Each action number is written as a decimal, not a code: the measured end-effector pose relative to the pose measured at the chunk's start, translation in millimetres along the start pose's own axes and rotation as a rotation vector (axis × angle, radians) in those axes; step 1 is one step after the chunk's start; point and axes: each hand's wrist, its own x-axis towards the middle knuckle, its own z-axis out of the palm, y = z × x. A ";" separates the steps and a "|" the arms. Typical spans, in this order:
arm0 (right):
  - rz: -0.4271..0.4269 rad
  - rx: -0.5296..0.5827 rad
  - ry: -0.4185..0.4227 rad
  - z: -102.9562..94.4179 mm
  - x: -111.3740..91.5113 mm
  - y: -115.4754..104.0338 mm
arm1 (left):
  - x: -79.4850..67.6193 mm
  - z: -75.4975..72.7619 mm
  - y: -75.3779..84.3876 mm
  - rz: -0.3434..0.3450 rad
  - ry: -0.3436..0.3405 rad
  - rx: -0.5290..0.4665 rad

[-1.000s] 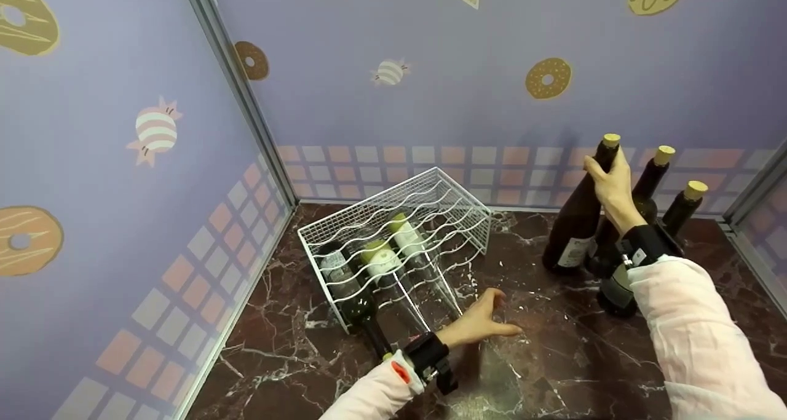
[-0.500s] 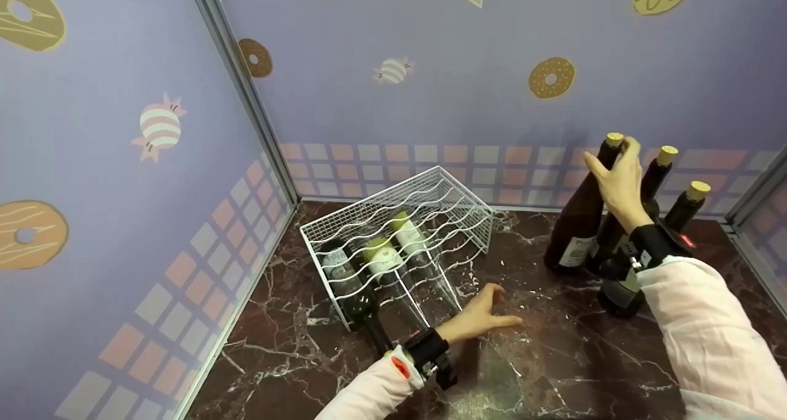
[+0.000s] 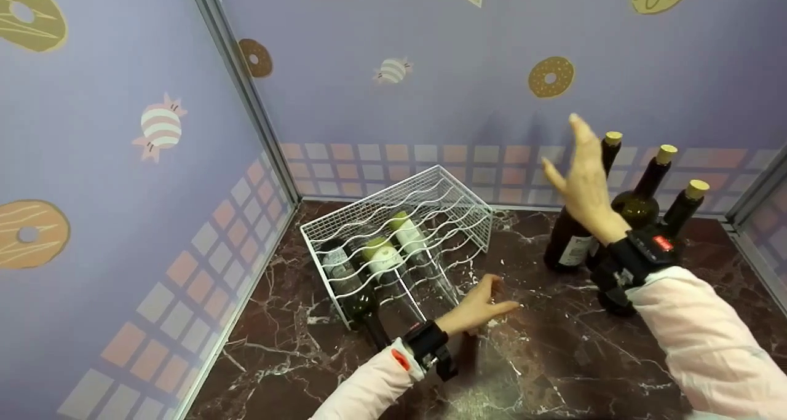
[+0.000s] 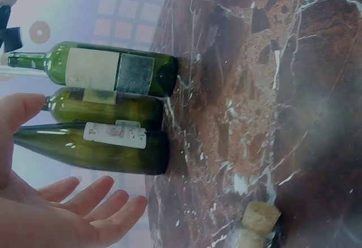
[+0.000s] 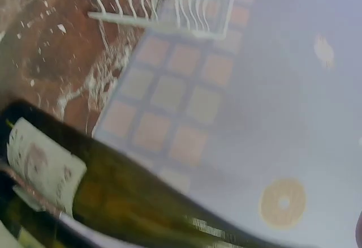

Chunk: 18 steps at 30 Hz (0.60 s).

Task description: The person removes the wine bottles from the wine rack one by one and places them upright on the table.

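Note:
Three corked wine bottles stand upright together at the right: a left bottle (image 3: 570, 245), a middle bottle (image 3: 639, 205) and a right bottle (image 3: 684, 208). My right hand (image 3: 584, 183) is in front of the left bottle's neck in the head view, fingers extended, thumb spread, holding nothing. A white wire wine rack (image 3: 470, 208) holds three lying bottles: a dark green bottle (image 3: 341, 275) and two clear ones with white labels, a nearer clear bottle (image 3: 384, 259) and a farther clear bottle (image 3: 409, 235). My left hand (image 3: 476, 308) hovers by the rack's front, fingers apart and grasping nothing.
The dark red marble-patterned tabletop (image 3: 553, 352) runs between rack and standing bottles. Purple patterned walls (image 3: 467, 94) close off the back and sides. A cork (image 4: 261, 217) shows low in the left wrist view.
My right hand has let go of the left standing bottle's neck and moved left and up, its fingers opening. The left hand has shifted only slightly; the bottles stay put.

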 end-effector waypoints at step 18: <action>-0.053 0.120 -0.484 43.8 -103.2 -40.4 | -5.1 -138.5 0.0 -0.031 0.289 -0.010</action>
